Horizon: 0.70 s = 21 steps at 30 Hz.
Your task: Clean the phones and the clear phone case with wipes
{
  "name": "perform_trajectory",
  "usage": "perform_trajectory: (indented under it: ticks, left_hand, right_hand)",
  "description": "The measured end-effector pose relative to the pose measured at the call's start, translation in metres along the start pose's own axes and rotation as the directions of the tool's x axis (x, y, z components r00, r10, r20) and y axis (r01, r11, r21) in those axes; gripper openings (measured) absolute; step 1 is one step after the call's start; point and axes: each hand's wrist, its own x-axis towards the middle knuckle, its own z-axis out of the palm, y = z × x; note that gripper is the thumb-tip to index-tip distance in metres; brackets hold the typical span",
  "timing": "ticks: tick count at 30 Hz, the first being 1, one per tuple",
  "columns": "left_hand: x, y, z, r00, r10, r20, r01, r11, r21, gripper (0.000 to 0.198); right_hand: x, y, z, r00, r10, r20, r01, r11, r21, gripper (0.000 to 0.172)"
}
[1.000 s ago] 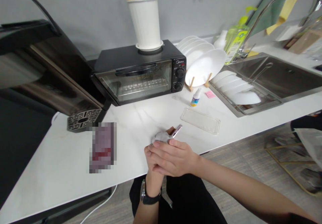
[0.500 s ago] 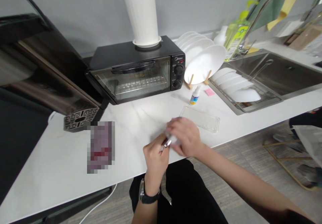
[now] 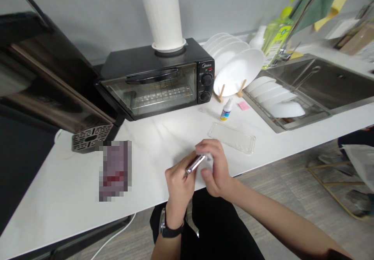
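Note:
My left hand, with a watch on its wrist, grips a phone seen nearly edge-on. My right hand curls around a white cloth or tissue and holds it against the phone's upper right end. Just beyond my hands a clear phone case lies flat on the white counter. Behind it stands a small spray bottle with a blue and yellow label.
A black toaster oven stands at the back. White plates sit in a rack beside a sink. A pink note lies near them. A pixelated item is on the left.
My right hand has turned a little, showing its thumb and more of the white cloth. The phone's edge is more visible. The view has shifted slightly.

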Motion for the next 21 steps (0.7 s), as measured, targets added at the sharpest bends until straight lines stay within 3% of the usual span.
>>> perform_trajectory:
  ticks: [2,4,7,11,13,17,19,21]
  left_hand:
    - [-0.001,-0.002,0.0,0.999,0.019,-0.028,-0.019,0.999,0.029,0.022]
    - [-0.002,-0.002,0.0,0.999,0.023,-0.043,-0.02,0.998,0.052,0.024]
    - [-0.002,0.0,0.0,0.999,-0.032,0.016,0.032,0.999,-0.008,0.028]
    - [0.0,0.003,-0.001,0.979,-0.124,0.164,0.14,0.987,-0.084,0.058]
    - [0.001,0.002,-0.003,0.975,-0.135,0.177,0.148,0.987,-0.063,0.056]
    - [-0.004,-0.001,-0.012,0.975,-0.152,0.16,0.169,0.981,-0.099,0.021]
    - [-0.01,-0.001,-0.018,0.977,-0.177,0.117,0.19,0.975,-0.117,0.01]
    - [-0.017,0.0,-0.023,0.974,-0.216,0.067,0.221,0.97,-0.097,0.009]
  right_hand:
    - [0.008,-0.004,0.003,0.983,-0.176,0.048,0.179,0.982,-0.06,0.038]
    - [0.015,-0.002,0.002,0.954,-0.277,0.116,0.289,0.951,-0.106,0.039]
    - [0.017,0.007,-0.007,0.934,-0.313,0.17,0.337,0.932,-0.132,0.037]
    - [0.007,0.021,-0.023,0.921,-0.346,0.18,0.37,0.92,-0.13,0.029]
    - [0.0,0.025,-0.028,0.952,-0.284,0.116,0.298,0.945,-0.132,0.028]
    - [-0.012,0.028,-0.036,0.995,-0.026,-0.099,0.019,0.997,-0.075,0.025]
    - [-0.017,0.029,-0.041,0.989,0.139,-0.046,-0.139,0.99,0.001,0.021]
    - [-0.022,0.029,-0.049,0.953,0.286,0.097,-0.289,0.957,0.022,0.019]
